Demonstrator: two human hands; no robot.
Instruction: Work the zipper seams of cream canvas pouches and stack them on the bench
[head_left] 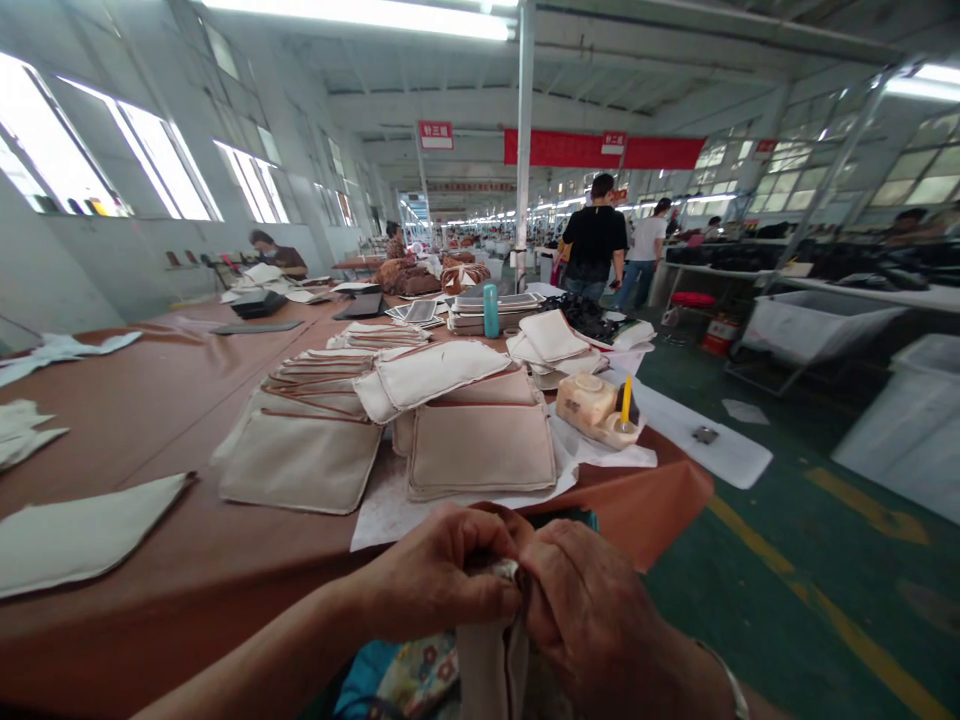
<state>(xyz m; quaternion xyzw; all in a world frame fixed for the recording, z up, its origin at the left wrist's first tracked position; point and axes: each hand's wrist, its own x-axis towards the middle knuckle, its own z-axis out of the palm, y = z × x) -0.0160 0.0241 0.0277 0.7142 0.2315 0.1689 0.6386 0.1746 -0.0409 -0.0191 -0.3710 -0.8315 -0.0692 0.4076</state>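
We pinch the upper edge of the beige fabric pouch [491, 670] with our closed left hand [431, 572] and right hand [592, 615], just off the brown worktable [150, 520]. It should handle light and limp; we take hold at the rim.

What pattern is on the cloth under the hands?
The cloth has small reddish flowers on a pale background, best seen in the head view.

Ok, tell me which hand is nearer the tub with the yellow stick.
Right. The right hand is almost straight in front of the tub; the left hand is farther, to its left.
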